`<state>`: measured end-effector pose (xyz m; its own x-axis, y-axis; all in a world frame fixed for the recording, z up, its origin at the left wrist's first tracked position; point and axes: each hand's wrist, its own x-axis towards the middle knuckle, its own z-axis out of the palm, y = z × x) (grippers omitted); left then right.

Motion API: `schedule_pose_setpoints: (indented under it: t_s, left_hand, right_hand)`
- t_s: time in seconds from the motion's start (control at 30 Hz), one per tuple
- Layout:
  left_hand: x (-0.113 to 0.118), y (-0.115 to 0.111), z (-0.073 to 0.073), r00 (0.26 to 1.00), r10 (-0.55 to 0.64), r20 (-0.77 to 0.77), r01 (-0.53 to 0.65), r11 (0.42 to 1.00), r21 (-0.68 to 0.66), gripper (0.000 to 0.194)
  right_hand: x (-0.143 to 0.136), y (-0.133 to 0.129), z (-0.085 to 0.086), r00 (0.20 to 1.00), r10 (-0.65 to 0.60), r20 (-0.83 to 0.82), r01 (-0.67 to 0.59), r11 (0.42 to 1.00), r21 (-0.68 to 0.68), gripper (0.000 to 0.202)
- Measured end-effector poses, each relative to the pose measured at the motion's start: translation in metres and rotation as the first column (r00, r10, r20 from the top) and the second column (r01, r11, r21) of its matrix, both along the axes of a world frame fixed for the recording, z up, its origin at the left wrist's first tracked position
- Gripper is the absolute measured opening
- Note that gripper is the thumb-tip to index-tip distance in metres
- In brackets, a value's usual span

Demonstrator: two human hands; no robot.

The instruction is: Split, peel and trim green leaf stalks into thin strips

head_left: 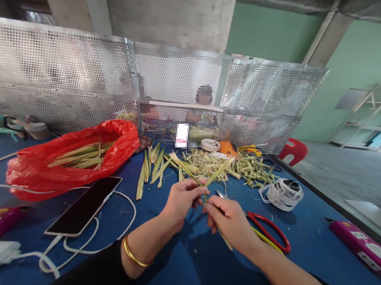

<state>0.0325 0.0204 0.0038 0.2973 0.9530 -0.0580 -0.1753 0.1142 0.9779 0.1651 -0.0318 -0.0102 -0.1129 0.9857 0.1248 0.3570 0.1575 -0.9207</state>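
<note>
My left hand (188,197) pinches some green-yellow leaf strips (217,174), dried husk or leaf by their look, where they cross above the table. Just below and to the right, my right hand (225,217) is closed on the lower end of the same strips, and a tip hangs out under its fingers. Scissors with red and yellow handles (273,230) lie partly hidden behind my right hand. Beyond my hands are loose husk leaves (151,166) and a heap of shredded green trimmings (250,167).
On the left sits a red plastic bag (73,177) of leaf strips, with a tablet or phone (84,207) and white cables before it. A white ribbon roll (284,195) and purple power strip (364,243) lie right. Behind a perforated metal screen (179,70) are people.
</note>
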Motion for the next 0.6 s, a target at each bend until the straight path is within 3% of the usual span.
schedule_pose_setpoints:
  t_s: [0.07,0.17,0.23,0.33,0.4,0.43,0.5,0.6]
  left_hand:
    - [0.0,-0.001,0.001,0.999,0.017,-0.028,-0.016,1.0,0.017,0.01]
    - [-0.004,0.001,0.007,0.996,-0.059,-0.069,0.061,0.998,0.027,0.014]
    - [-0.008,0.003,0.013,0.991,-0.088,-0.098,0.091,0.995,0.029,0.018]
    - [-0.01,0.002,0.019,0.975,-0.062,-0.212,0.085,0.991,0.104,0.017]
    - [-0.008,-0.004,0.018,0.938,-0.112,-0.329,0.173,0.972,0.161,0.016]
    - [-0.006,-0.009,0.016,0.908,-0.164,-0.386,0.244,0.955,0.166,0.016]
    - [-0.001,-0.019,0.012,0.834,-0.266,-0.483,0.367,0.921,0.127,0.015]
    - [0.004,-0.028,0.005,0.758,-0.351,-0.55,0.45,0.892,0.05,0.013]
  right_hand:
    - [-0.001,-0.003,0.002,0.996,0.013,0.083,-0.016,0.999,0.035,0.027]
    - [0.003,-0.005,0.006,0.979,0.028,0.203,-0.043,0.997,0.07,0.03]
    - [0.008,-0.005,0.009,0.954,-0.05,0.294,-0.006,0.982,0.188,0.03]
    - [0.016,-0.005,0.014,0.9,-0.29,0.325,0.114,0.878,0.465,0.023]
    - [0.019,-0.004,0.016,0.863,-0.413,0.291,0.177,0.786,0.592,0.02]
    - [0.02,-0.004,0.017,0.851,-0.44,0.286,0.189,0.767,0.614,0.021]
    - [0.021,-0.002,0.02,0.864,-0.402,0.302,0.186,0.813,0.552,0.021]
    - [0.02,-0.002,0.023,0.942,-0.242,0.232,0.163,0.936,0.311,0.016]
